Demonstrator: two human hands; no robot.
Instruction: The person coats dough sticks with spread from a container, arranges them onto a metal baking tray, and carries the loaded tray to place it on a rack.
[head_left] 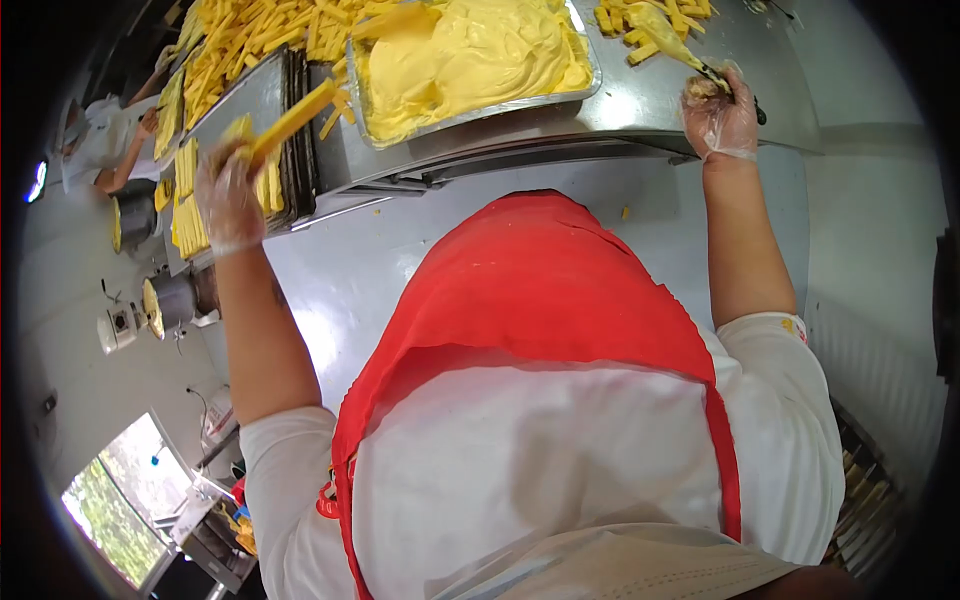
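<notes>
The left hand [230, 195], gloved in clear plastic at ten o'clock, has its grip closed around the near end of a long yellow stick [292, 122], whose far end slants up toward eleven o'clock. Blur hides the exact finger placement. The right hand [720, 112], also gloved, is at one o'clock, its grip wrapped around the dark handle of a cream-coated spatula [665, 40].

At twelve o'clock, a metal tray [500, 112] heaped with yellow cream rests on the steel counter [620, 110]. Loose sticks lie piled at eleven o'clock, and others stand in rows beside the left hand, near dark stacked trays [265, 90]. At ten o'clock, farther out, a co-worker's hand [148, 122] is beside more sticks.

The long stick is held by one end, so too hard a squeeze or a knock against the stacked trays could snap it. Thick cream could drop off the tilted spatula onto the counter or the loose sticks below. Slick gloves could also let the handle twist. The cream lies close to its tray's rim, so a bump might smear it over the edge.
</notes>
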